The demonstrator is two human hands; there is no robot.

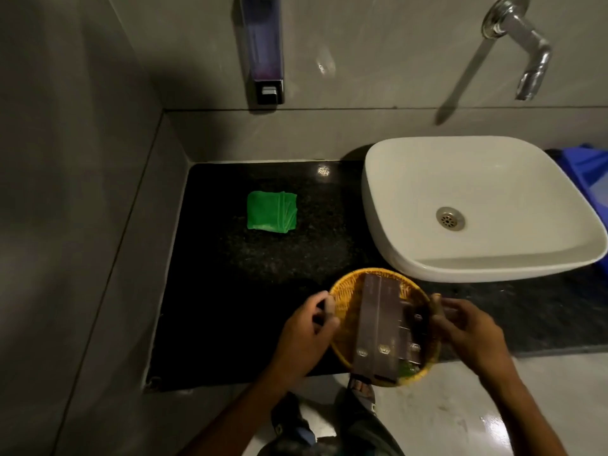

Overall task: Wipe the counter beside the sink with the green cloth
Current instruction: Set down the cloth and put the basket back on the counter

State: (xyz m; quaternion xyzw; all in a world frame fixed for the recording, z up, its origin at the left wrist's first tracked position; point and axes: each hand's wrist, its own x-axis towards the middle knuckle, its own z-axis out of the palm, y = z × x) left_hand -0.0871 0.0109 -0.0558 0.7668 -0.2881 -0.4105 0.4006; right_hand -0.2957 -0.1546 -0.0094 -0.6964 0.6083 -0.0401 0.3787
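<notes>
A folded green cloth point(271, 215) lies on the black granite counter point(230, 291), left of the white sink point(477, 205) and untouched. Near the counter's front edge, both hands hold a round yellow woven basket point(345, 291) filled with brown boxes point(378, 327). My left hand point(306, 337) grips the basket's left rim. The right rim is gripped by my right hand point(467, 330). The basket sits at or just above the counter's front edge, partly overhanging it; I cannot tell whether it touches.
A soap dispenser point(263, 51) hangs on the wall above the counter, and a chrome tap point(523, 44) juts out over the sink. Something blue point(589, 166) lies right of the sink. Grey walls close the counter on the left and back. My feet show below on the floor.
</notes>
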